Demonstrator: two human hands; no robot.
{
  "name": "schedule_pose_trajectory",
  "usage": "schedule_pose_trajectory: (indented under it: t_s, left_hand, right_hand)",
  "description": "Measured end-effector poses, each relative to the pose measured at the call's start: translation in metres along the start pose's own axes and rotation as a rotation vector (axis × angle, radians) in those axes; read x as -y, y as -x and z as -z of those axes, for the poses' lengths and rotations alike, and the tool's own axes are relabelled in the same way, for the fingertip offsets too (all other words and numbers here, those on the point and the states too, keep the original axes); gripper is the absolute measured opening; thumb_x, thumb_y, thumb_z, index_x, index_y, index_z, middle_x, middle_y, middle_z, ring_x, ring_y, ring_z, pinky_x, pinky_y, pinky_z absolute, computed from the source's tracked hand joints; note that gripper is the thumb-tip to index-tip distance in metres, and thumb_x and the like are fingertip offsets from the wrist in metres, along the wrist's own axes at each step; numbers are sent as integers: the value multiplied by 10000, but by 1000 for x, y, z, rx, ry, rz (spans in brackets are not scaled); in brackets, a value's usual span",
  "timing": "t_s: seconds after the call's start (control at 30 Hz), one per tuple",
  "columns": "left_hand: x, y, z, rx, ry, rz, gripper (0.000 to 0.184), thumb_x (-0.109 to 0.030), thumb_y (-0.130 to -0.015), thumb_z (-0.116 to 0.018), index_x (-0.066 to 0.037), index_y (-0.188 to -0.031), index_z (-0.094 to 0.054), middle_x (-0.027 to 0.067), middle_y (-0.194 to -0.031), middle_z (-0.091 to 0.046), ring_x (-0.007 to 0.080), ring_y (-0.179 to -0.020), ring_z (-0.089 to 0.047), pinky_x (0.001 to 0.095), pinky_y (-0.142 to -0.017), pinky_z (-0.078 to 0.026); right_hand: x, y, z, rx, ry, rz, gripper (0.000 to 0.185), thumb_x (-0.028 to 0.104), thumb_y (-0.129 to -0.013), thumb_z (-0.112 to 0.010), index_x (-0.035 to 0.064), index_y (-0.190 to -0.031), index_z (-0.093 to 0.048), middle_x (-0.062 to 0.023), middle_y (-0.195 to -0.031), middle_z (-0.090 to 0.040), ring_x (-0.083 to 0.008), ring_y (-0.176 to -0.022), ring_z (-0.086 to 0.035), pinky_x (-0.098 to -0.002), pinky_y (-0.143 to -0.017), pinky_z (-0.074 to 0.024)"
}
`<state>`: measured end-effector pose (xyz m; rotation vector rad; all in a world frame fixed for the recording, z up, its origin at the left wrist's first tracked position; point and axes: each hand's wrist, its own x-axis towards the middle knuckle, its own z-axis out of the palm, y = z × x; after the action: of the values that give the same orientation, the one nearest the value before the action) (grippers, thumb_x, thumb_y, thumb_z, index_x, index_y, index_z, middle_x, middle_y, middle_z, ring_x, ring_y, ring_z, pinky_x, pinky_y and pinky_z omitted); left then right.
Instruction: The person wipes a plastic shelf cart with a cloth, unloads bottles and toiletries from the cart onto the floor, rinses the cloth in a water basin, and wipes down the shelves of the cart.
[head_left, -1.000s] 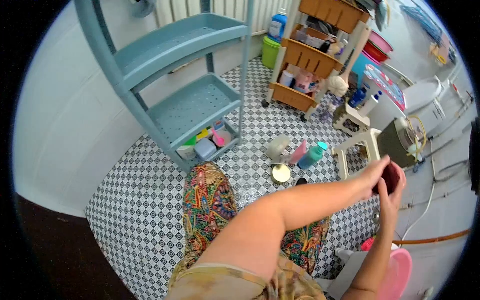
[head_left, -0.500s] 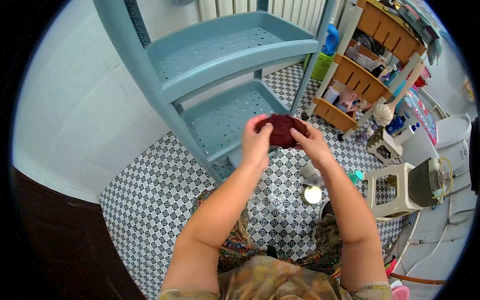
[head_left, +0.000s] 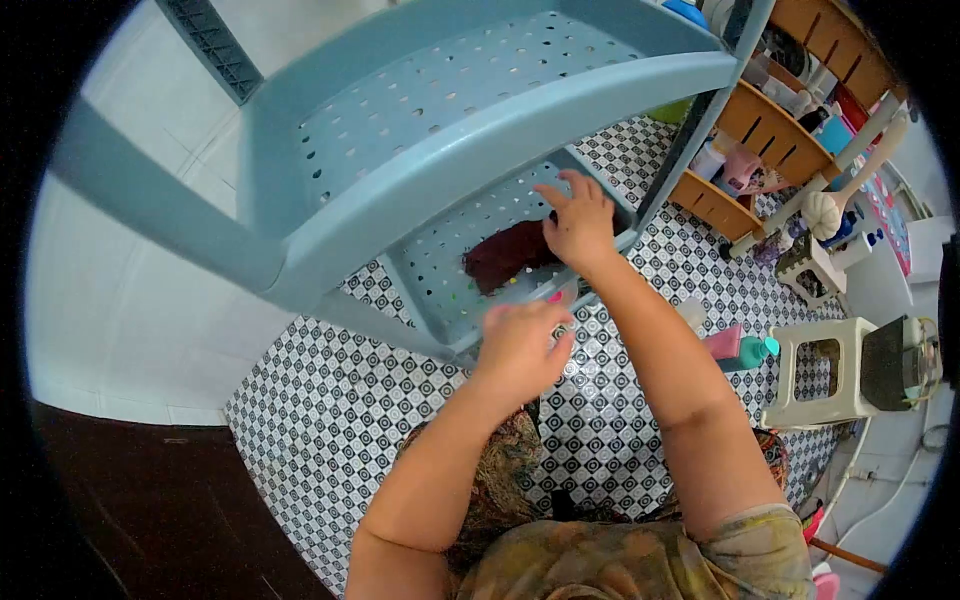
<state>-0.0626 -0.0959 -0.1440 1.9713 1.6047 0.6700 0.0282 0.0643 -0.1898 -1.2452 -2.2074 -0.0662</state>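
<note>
A dark maroon cloth (head_left: 508, 254) lies on the lower perforated tray (head_left: 432, 275) of a blue-grey plastic shelf rack. My right hand (head_left: 583, 225) is over the cloth's right end, fingers spread; whether it touches the cloth is unclear. Just in front of the tray's near edge, my left hand (head_left: 525, 345) hangs in the air with its thumb apart from the fingers and nothing in it. The rack's upper tray (head_left: 480, 105) is above the cloth and closer to the camera.
On the right is an orange-brown shelf unit (head_left: 765, 125) with bottles. A white stool (head_left: 825, 370), a teal bottle (head_left: 752, 352) and a pink bottle (head_left: 724, 343) stand on the patterned floor. A dark brown surface (head_left: 130, 500) fills the lower left.
The maroon cloth went from between both hands onto the lower tray. My left hand let go and drew back towards me; my right hand opened. The rack now looks closer.
</note>
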Motion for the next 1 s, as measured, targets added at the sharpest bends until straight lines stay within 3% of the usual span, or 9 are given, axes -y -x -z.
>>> schedule_pose_trajectory:
  t_s: [0.17,0.3,0.4,0.53,0.63,0.73,0.8,0.93,1.0]
  left_hand:
    - [7,7,-3,-53,-335,-17,320,-235,-738,-586,-20,-973,-560,167,-1035,-522,310,-1011,-463,449,-881,-337]
    - [23,8,-6,-83,-514,89,347,-227,-738,-586,21,-976,-540,203,-1014,-523,340,-1008,-464,440,-868,-358]
    - [29,5,-6,104,-282,217,409,-206,-729,-595,61,-1023,-497,244,-1051,-490,370,-989,-470,419,-859,-373]
    - [37,10,-10,124,-327,91,468,-179,-720,-603,94,-1063,-442,269,-1070,-468,391,-969,-478,402,-855,-383]
    - [37,8,-12,87,-351,97,510,-145,-711,-609,71,-1125,-405,241,-1073,-477,389,-955,-486,408,-837,-398]
    - [34,4,-6,157,-392,129,514,-125,-717,-599,64,-1148,-391,231,-1057,-487,385,-933,-495,413,-814,-409]
    - [38,4,-7,136,-418,108,498,-111,-716,-596,48,-1145,-402,221,-1038,-502,374,-922,-503,416,-794,-418]
    - [42,-4,-10,156,-481,227,450,-78,-703,-595,-28,-1128,-455,182,-962,-556,346,-865,-533,427,-732,-439]
    - [51,-5,-16,98,-491,219,361,-53,-697,-551,-54,-1053,-498,141,-902,-574,319,-842,-545,415,-709,-446]
  right_hand:
    - [28,2,-5,607,69,-193,433,281,-695,-626,200,-1107,-525,-99,-1150,-439,-332,-1096,-382,-471,-783,-419]
    - [41,1,-33,583,90,-64,292,206,-774,-530,175,-1065,-538,-121,-1096,-466,-344,-1045,-432,-471,-797,-425]
    - [70,5,-48,598,-173,179,435,162,-709,-622,207,-1125,-504,-127,-1089,-469,-353,-986,-478,-438,-770,-451]
    - [96,4,-60,559,-317,653,392,188,-696,-629,311,-1061,-556,-101,-1083,-474,-314,-1021,-449,-405,-783,-439]
    - [74,-14,-81,460,-265,778,343,216,-712,-605,341,-1030,-575,-96,-1076,-478,-287,-1019,-454,-396,-789,-429]
    - [34,-36,-147,286,-101,261,259,249,-806,-496,128,-1018,-582,-104,-1047,-488,-277,-995,-475,-385,-783,-428]
    - [7,-52,-98,405,-66,-29,278,241,-831,-459,23,-967,-566,-130,-1065,-463,-287,-1004,-466,-413,-778,-430]
    - [-29,-58,-113,342,46,-54,253,182,-806,-490,29,-987,-579,-155,-1139,-394,-286,-962,-484,-389,-720,-471]
    - [-20,-58,-161,86,98,-124,264,149,-771,-537,40,-1004,-594,-162,-1161,-383,-278,-963,-485,-360,-696,-484]
